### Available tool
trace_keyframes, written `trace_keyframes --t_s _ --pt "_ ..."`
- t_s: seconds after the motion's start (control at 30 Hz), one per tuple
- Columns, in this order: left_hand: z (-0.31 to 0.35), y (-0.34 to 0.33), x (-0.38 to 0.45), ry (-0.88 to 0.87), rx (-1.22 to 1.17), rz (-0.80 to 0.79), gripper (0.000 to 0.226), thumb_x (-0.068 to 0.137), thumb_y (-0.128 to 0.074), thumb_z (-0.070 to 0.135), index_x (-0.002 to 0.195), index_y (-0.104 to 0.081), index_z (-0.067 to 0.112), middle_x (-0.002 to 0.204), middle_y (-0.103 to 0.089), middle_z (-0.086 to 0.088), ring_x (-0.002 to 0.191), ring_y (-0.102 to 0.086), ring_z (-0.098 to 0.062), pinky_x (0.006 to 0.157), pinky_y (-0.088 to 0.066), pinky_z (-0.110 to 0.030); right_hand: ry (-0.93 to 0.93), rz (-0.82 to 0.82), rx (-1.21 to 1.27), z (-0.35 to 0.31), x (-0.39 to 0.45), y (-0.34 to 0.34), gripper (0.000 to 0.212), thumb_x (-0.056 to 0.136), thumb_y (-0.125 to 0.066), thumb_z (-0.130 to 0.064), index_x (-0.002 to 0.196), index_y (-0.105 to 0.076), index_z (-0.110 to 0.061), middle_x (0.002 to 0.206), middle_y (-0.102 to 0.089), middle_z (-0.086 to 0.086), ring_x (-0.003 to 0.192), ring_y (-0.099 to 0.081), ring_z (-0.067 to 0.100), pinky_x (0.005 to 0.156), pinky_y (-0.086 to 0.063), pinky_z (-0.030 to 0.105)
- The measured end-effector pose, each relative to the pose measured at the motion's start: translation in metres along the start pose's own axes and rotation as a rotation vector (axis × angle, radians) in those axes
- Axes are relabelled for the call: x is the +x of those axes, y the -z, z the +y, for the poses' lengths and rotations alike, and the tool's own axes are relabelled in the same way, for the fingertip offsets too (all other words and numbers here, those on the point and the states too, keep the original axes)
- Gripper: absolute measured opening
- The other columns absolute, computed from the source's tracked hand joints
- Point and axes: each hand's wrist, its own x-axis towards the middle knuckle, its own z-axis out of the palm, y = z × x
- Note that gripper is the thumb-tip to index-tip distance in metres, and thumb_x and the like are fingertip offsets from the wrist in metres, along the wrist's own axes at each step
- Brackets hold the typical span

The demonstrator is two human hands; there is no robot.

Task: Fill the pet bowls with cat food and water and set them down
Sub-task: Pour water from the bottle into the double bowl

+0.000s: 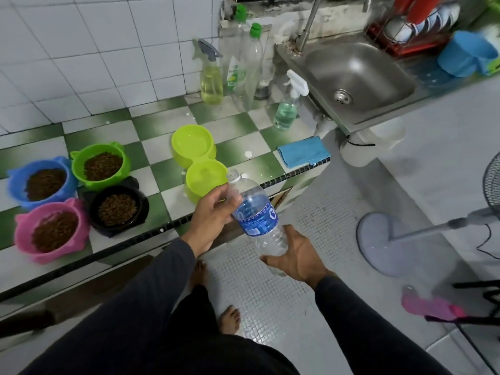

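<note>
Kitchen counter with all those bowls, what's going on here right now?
A person is feeding pets. Both hands hold a clear water bottle with its cap off: the left hand grips the neck end, the right hand cups the base. Four bowls on the tiled counter already hold dry cat food: blue bowl, green bowl, pink bowl and black bowl. The lime double bowl near the bottle's mouth seems to hold water in its far cup.

Water bottle [257, 212]: blue label, white print too blurred to read. No other legible text.
</note>
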Motion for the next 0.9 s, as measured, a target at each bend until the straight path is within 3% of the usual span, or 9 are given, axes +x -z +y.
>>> trace_keyframes --t_s 0.1,0.23,0.37,0.53,0.67,0.9 --pt "-0.005 0.006 0.006 0.041 -0.058 0.048 0.045 0.094 -0.071 0.023 0.136 -0.058 0.011 0.131 -0.069 -0.008 0.117 -0.069 -0.023 0.087 -0.061 -0.042 -0.012 -0.018 -0.034 -0.002 0.007 -0.003 0.071 0.065 -0.084 -0.063 0.118 -0.043 -0.039 0.108 -0.058 -0.015 0.093 -0.059 0.006 0.069 -0.045 0.012" --pt "-0.007 0.013 0.014 0.079 -0.117 0.085 0.059 0.084 -0.072 0.035 0.133 -0.056 0.008 0.13 -0.069 -0.007 0.122 -0.066 -0.027 0.096 -0.058 -0.049 -0.025 -0.03 -0.079 -0.001 0.019 -0.008 0.075 0.064 -0.081 -0.068 0.121 -0.045 -0.036 0.11 -0.059 -0.012 0.096 -0.06 0.009 0.085 -0.052 0.029" --pt "-0.013 0.017 0.022 0.111 -0.164 0.1 0.065 0.083 -0.072 0.038 0.137 -0.055 0.006 0.139 -0.064 -0.007 0.125 -0.065 -0.024 0.1 -0.056 -0.05 -0.045 -0.057 -0.133 0.0 0.029 -0.009 0.077 0.063 -0.08 -0.069 0.121 -0.044 -0.035 0.111 -0.06 -0.01 0.1 -0.06 0.011 0.089 -0.053 0.034" --pt "-0.022 0.022 0.031 0.154 -0.21 0.116 0.042 0.099 -0.065 0.023 0.137 -0.057 0.007 0.135 -0.067 -0.006 0.12 -0.068 -0.022 0.091 -0.061 -0.039 -0.062 -0.078 -0.186 0.002 0.036 -0.009 0.074 0.065 -0.081 -0.066 0.12 -0.046 -0.032 0.11 -0.06 -0.008 0.098 -0.059 0.012 0.087 -0.052 0.032" --pt "-0.024 0.024 0.033 0.16 -0.221 0.125 0.033 0.101 -0.063 0.023 0.131 -0.06 0.01 0.131 -0.069 -0.007 0.11 -0.072 -0.016 0.081 -0.062 -0.031 -0.068 -0.083 -0.2 0.003 0.042 -0.011 0.075 0.063 -0.08 -0.068 0.12 -0.047 -0.032 0.11 -0.061 -0.007 0.098 -0.06 0.013 0.088 -0.055 0.036" --pt "-0.027 0.03 0.033 0.178 -0.209 0.152 0.04 0.103 -0.059 0.03 0.137 -0.057 0.009 0.133 -0.067 -0.005 0.113 -0.07 -0.016 0.079 -0.062 -0.029 -0.056 -0.107 -0.202 -0.002 0.048 -0.01 0.071 0.064 -0.082 -0.064 0.118 -0.049 -0.031 0.105 -0.061 -0.007 0.093 -0.06 0.012 0.083 -0.052 0.033"
